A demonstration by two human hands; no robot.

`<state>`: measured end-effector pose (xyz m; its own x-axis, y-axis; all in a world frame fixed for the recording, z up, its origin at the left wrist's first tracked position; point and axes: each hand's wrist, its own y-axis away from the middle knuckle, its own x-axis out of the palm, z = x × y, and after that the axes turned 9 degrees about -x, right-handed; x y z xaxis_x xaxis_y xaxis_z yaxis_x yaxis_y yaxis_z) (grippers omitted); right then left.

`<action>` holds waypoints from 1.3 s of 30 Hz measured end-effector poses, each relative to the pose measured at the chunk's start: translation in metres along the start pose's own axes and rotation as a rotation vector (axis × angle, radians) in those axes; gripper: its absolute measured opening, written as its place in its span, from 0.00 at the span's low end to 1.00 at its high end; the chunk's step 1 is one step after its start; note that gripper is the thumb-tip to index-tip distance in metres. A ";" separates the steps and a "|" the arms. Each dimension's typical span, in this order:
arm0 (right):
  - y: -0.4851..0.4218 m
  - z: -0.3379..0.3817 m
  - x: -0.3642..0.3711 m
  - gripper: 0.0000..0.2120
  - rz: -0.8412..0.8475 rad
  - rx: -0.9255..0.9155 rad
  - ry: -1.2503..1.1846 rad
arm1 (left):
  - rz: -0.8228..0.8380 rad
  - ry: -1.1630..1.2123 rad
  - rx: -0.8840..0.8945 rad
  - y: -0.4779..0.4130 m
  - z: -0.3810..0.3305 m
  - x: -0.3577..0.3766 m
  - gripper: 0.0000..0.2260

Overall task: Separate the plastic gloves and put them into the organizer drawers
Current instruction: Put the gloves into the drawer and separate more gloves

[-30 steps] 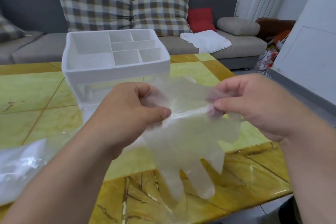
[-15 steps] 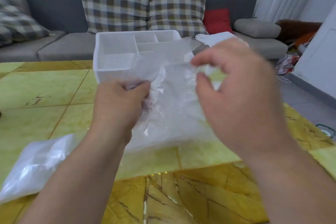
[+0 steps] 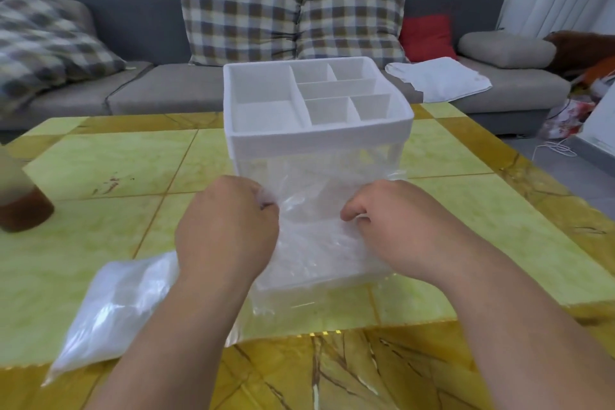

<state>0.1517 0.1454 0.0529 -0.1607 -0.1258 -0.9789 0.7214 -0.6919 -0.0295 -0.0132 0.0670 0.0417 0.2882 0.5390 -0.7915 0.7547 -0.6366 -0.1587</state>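
Head view, looking down over both forearms: the left hand (image 3: 229, 233) and the right hand (image 3: 396, 223) hold one crumpled, see-through plastic glove (image 3: 316, 243) between them, low over the table (image 3: 100, 160) and just in front of the organizer (image 3: 316, 141); the left hand's fingers are curled in and grip the glove's left edge, though its fingertips are hidden behind the back of the hand; the right hand pinches the right edge between thumb and bent forefinger, and its other fingers are tucked under and out of sight.

The glove is stretched roughly left to right between the two grips, so its spread runs across the organizer's front face; its loose end trails back toward the person, down to the near part of the table.

The relation that matters: the organizer's clear lower section, where the drawers sit, lies straight ahead of the knuckles and touches or nearly touches the film; both hands look about equally near to it. Whether a drawer is pulled out under the glove cannot be told, since clear plastic lies over clear plastic.

As a judgement, the step in hand is stowing this glove, so the move would go forward and down, and the trailing end may need tucking in.

A bag of gloves (image 3: 109, 309) lies beside the left forearm; a bottle (image 3: 20, 206) stands well apart at the far left.
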 end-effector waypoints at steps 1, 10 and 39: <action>0.000 -0.002 0.000 0.19 0.009 -0.010 -0.009 | 0.003 -0.017 0.015 0.000 0.000 0.002 0.13; -0.010 -0.006 0.009 0.23 0.136 -0.024 -0.062 | -0.339 -0.028 0.265 -0.001 -0.003 -0.013 0.12; -0.025 -0.013 0.022 0.33 0.163 -0.086 -0.179 | 0.274 -0.476 0.516 0.005 -0.008 0.030 0.22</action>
<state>0.1391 0.1691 0.0293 -0.1483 -0.3597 -0.9212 0.8010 -0.5900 0.1014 0.0036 0.0843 0.0220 0.0516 0.1021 -0.9934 0.2873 -0.9542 -0.0832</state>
